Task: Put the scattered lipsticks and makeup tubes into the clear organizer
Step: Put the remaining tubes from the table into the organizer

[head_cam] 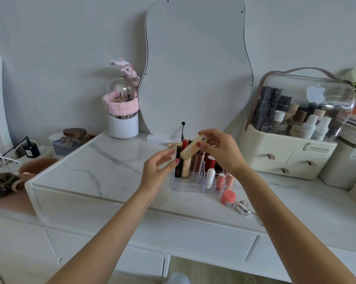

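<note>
Right hand (220,149) grip pinching cream tube (192,149), left hand (160,168) open beside it

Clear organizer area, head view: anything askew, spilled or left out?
Nothing spilled or damaged. The cream tube is tilted above the clear organizer, pinched by the right hand, not yet slotted; the left hand is open beside it. A pink jar and a silver object lie outside the organizer on the tabletop.
</note>
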